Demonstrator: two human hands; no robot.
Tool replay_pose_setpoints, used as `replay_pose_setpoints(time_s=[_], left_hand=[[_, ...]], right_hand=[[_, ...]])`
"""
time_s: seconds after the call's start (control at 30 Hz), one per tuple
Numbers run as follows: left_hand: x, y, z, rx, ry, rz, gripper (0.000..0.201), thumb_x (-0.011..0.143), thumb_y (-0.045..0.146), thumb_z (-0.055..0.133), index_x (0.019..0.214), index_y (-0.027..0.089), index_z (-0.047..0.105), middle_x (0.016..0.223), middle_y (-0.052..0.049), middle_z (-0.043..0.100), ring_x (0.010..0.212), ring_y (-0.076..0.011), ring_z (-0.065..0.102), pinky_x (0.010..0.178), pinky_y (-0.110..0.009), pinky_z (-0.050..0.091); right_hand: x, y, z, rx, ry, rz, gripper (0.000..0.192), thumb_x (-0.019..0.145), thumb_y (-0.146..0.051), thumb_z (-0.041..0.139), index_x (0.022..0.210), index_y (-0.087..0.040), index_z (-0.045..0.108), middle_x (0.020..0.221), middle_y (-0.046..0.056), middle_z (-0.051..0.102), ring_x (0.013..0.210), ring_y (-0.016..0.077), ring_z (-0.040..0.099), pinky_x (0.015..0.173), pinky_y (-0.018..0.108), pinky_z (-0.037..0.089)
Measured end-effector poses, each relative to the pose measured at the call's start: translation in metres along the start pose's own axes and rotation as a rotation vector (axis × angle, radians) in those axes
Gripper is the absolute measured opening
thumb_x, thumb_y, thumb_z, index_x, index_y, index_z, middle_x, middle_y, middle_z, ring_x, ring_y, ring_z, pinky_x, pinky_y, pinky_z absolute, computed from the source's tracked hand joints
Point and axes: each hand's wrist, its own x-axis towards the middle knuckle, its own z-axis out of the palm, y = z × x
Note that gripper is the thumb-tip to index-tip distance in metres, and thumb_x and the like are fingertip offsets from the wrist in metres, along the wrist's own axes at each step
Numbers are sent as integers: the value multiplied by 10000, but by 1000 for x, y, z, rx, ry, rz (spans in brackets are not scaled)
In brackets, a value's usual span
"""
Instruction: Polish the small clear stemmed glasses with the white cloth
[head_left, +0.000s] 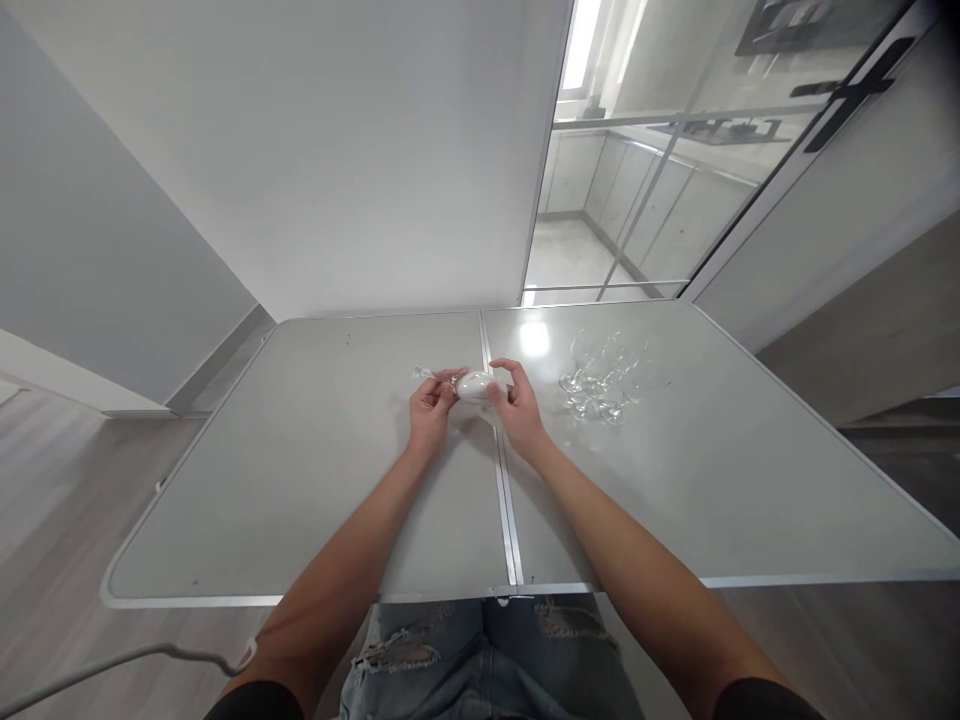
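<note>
Over the middle of the table, both hands are at a small, smooth white rounded object (477,385) in what looks like clear plastic wrap. My left hand (430,410) pinches the gathered wrap at the object's left end, and a loose clear tip of it sticks out past the fingers. On the other side, my right hand (520,410) holds the object's right end with its thumb in front; the index finger is raised and curved above. More clear film hangs just below the object. What the object is exactly cannot be made out.
A loose heap of clear, curly plastic pieces (600,385) lies to the right of my hands. The grey folding table (300,480) has a metal seam down its middle. Behind it stand a white wall (390,160) and a glass door (637,190). A grey cable (150,652) runs at lower left.
</note>
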Motion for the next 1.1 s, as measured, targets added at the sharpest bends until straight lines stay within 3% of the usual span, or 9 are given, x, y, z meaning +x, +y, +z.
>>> replay_pose_setpoints(time_s=[0.1,0.2,0.33,0.43,0.57,0.67,0.83,0.93,1.1], left_hand=[[2,-5,-3,-35,43,-9,310,849,454,741,1000,183,739,1085,-89,726,943,-169,681,840,-298,549],[3,-9,-4,-53,75,-22,311,809,461,777,928,177,729,1024,-72,716,914,-163,673,839,-300,548],[0,-10,0,-69,74,-13,322,797,475,784,807,173,672,855,-32,684,826,-146,662,800,-286,543],[-1,-8,2,-72,42,-56,365,787,511,782,900,189,654,867,-34,701,808,-152,672,788,-292,541],[1,-9,0,-45,96,-51,405,781,545,774,915,185,643,846,-19,671,767,-131,646,727,-261,532],[3,-12,-2,-62,112,-40,398,803,544,753,827,171,615,829,-11,629,738,-111,612,681,-239,529],[2,-13,-3,-71,24,-69,524,797,578,746,1120,184,624,986,-78,664,848,-162,666,691,-275,566],[0,-8,-2,-53,67,-50,538,796,547,763,1188,230,575,1076,-78,653,860,-149,664,662,-245,560],[-3,-1,-2,160,56,72,305,855,489,717,889,195,646,879,-24,594,631,-85,535,489,-200,446]], right_hand=[[-5,2,0,-244,-98,-136,666,791,-411,785,1361,-286,463,956,33,688,782,178,614,693,293,507],[-6,5,0,-373,-46,-185,575,852,-399,718,1366,-274,491,986,44,684,803,187,611,718,312,506],[-2,2,-2,-305,20,-142,520,872,-474,694,1306,-261,503,841,9,648,674,160,567,615,281,475],[0,-3,-3,-248,71,-91,550,850,-529,703,1279,-251,503,783,-6,620,635,152,548,578,268,462],[-2,-4,-1,-216,-26,-73,738,780,-494,780,1387,-265,428,853,1,648,698,163,579,640,285,496],[-4,-3,3,-273,-9,-112,667,765,-440,800,1336,-271,499,895,3,640,745,160,576,695,289,499],[1,-2,0,-139,168,-92,556,773,-465,786,1219,-268,518,806,-26,591,681,145,543,639,266,476],[6,-1,-6,-92,266,-71,505,792,-497,760,1171,-274,511,753,-43,554,647,133,517,611,251,459],[6,-5,-13,-153,231,-49,528,788,-506,764,1202,-283,524,728,-39,545,639,148,505,603,265,458]])
